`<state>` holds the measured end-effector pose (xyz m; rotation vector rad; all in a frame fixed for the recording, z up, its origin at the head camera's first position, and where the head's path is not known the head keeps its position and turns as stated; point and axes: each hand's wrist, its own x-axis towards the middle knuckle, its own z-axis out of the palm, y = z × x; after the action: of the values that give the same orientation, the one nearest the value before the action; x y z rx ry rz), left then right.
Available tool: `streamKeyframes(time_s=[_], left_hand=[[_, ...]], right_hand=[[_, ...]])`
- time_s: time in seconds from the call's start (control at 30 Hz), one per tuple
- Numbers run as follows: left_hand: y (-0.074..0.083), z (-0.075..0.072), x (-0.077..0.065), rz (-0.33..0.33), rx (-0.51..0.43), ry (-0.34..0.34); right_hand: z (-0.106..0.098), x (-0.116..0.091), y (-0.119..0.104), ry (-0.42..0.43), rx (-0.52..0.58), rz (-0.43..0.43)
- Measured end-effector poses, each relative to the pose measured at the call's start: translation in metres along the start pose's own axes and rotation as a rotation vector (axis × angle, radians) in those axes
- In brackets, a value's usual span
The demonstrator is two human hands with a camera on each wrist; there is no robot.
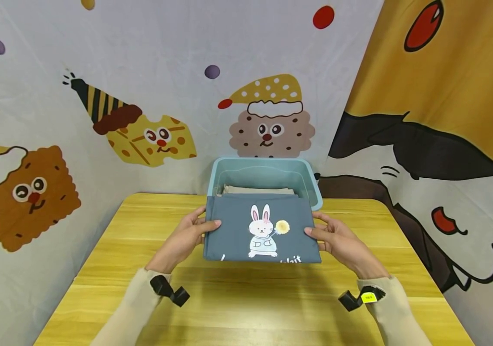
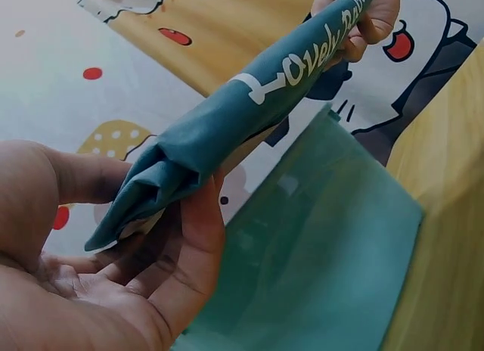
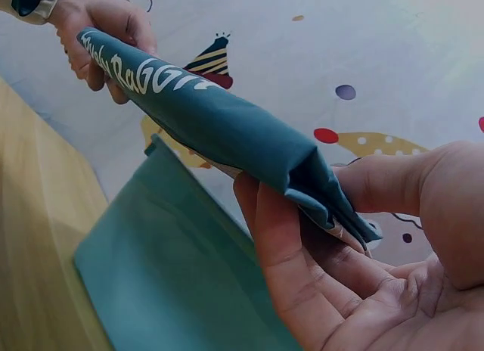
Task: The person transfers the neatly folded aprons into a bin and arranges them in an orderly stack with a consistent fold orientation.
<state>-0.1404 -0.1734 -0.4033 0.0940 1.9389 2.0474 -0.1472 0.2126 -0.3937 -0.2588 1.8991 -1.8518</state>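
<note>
Both hands hold up a folded blue-grey cloth [image 1: 233, 226] with a white rabbit print and white lettering along its near fold. At its left end my left hand [image 1: 183, 239] pinches it, thumb on top and fingers underneath. My right hand [image 1: 341, 242] grips the right end the same way. In the wrist views the cloth [image 2: 219, 128] is a thick bundle of several layers, with a pale layer showing at the open folds. Behind it stands a light blue plastic bin [image 1: 311, 180], whose near side the cloth overlaps in the head view. A folded beige cloth [image 1: 257, 191] lies in the bin.
The bin sits at the back edge of a yellow wood-grain table [image 1: 246, 307]. Right behind the table hangs a white curtain [image 1: 151, 57] with cartoon prints. A yellow cartoon cloth [image 1: 467, 81] hangs at the right. Each wrist wears a small black camera [image 1: 169, 290].
</note>
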Motion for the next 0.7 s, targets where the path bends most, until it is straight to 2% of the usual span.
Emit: streamKeyframes(time_s=[0.23, 0.37, 0.53, 0.7], left_hand=[[0.013, -0.002, 0.015, 0.006, 0.007, 0.024], [0.018, -0.005, 0.025, 0.008, 0.01, 0.037], [0.024, -0.009, 0.038, 0.019, 0.026, 0.041], [0.03, -0.015, 0.05, 0.012, 0.044, 0.031]], right_hand=[[-0.008, 0.015, -0.012, 0.052, -0.023, 0.003], [-0.011, 0.025, -0.018, 0.054, -0.036, -0.012], [-0.016, 0.037, -0.026, 0.063, -0.058, -0.028], [-0.021, 0.051, -0.035, 0.084, -0.067, -0.004]])
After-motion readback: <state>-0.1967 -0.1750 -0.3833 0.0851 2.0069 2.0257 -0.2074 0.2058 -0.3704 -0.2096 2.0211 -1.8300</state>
